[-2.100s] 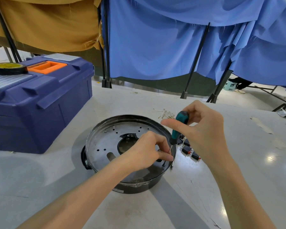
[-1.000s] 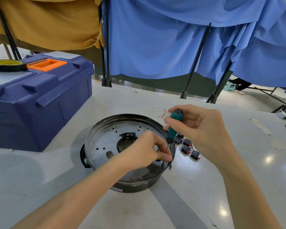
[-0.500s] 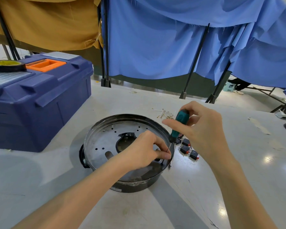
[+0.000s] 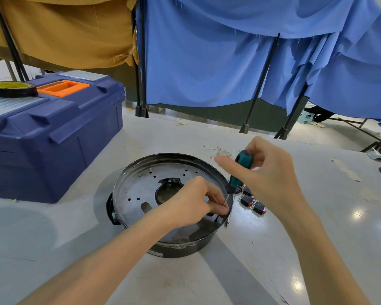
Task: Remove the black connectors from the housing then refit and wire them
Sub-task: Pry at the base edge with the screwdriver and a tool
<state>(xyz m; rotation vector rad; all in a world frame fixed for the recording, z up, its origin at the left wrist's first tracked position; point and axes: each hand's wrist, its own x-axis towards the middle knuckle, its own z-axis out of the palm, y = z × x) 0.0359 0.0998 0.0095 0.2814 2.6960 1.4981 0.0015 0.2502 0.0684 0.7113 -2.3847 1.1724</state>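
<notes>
**On the pale bench, a screwdriver at the housing's rim**

A pale, glossy bench (image 4: 273, 249) filled the lower frame. At its centre sat the round black housing (image 4: 139, 188), open side up, showing a metal plate with small holes and a larger cut-out in the middle.

The left hand (image 4: 191, 205) reached in from the lower left to the right inner edge of the housing. Its fingers were pinched together round the lower shaft of the screwdriver (image 4: 234, 181), just above the tip. The right hand (image 4: 271, 175), right of centre, had its thumb and fingers clamped on the teal handle, with the index finger stretched out straight. The tool leaned down and to the left, into the housing.

Several black connectors (image 4: 252, 202) lay loose on the bench just right of the housing.

At the left stood a blue toolbox (image 4: 53, 139) with a roll of black tape (image 4: 11, 88) on its lid. Blue curtains (image 4: 207, 62) and a mustard cloth (image 4: 70, 36) hung across the top.
</notes>
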